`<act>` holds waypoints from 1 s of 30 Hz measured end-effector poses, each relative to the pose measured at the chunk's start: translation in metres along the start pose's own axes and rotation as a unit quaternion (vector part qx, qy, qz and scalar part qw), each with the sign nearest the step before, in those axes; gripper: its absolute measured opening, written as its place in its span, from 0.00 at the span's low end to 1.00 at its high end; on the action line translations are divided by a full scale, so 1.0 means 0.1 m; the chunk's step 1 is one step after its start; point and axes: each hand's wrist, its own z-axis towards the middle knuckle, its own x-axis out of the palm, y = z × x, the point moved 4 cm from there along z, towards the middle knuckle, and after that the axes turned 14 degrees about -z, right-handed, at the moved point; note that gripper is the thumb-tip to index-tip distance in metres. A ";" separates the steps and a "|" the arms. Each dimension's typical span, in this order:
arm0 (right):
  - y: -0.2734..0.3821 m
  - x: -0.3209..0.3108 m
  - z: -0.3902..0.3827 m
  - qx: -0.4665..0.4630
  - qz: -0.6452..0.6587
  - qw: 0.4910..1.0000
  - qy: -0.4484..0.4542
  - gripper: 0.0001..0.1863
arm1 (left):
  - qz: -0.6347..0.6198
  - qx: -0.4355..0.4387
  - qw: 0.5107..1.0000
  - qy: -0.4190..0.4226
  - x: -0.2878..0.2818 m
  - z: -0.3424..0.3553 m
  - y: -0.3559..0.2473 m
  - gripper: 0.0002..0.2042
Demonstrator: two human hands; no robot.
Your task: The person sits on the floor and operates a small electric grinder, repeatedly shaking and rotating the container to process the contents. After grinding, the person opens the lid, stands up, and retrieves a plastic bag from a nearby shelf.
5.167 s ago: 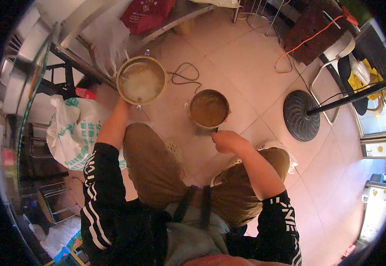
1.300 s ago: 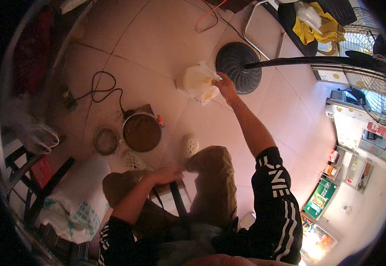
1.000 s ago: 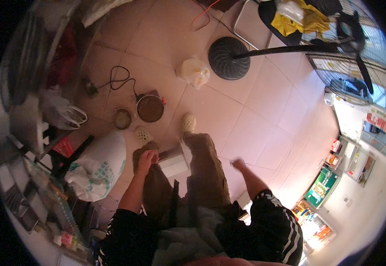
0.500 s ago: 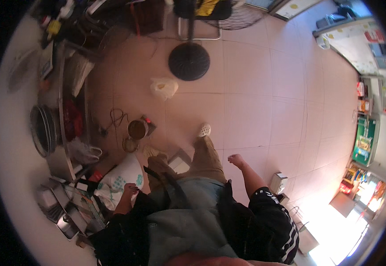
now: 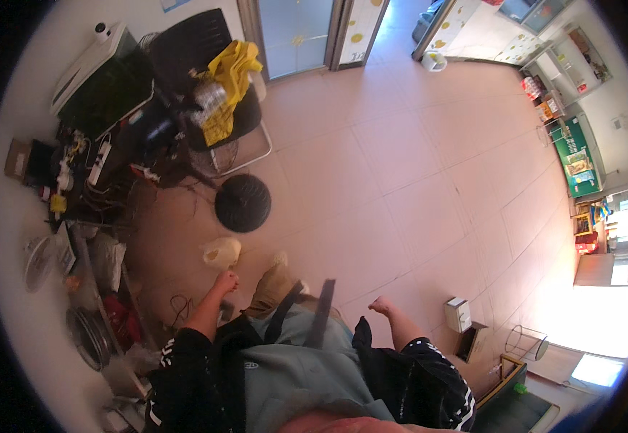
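Observation:
My left hand (image 5: 229,281) hangs in front of me at the left with its fingers curled in and nothing seen in it. Just beyond it in the view, a pale plastic bag (image 5: 221,252) lies on the floor. My right hand (image 5: 381,306) is held out over the tiles at the right. Its fingers are loosely closed, and no object shows in them. Neither hand touches anything that I can see. Two dark straps (image 5: 320,314) hang from my front, between the hands.
A round black stand base (image 5: 243,203) sits on the tiled floor ahead left. Behind it stands a chair with a yellow cloth (image 5: 231,72). Cluttered shelving (image 5: 101,260) runs along the left wall. A small white box (image 5: 458,315) stands at the right, near a wire-frame stand (image 5: 527,342).
My view has swung so that the chair and doorway now show ahead. My left hand has swung forward. The pot on the floor has gone out of sight, and my feet have moved.

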 end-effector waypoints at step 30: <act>-2.50 -7.94 2.08 0.110 0.375 0.911 -0.128 0.10 | -0.337 0.144 0.930 0.041 1.55 3.62 -9.03 0.08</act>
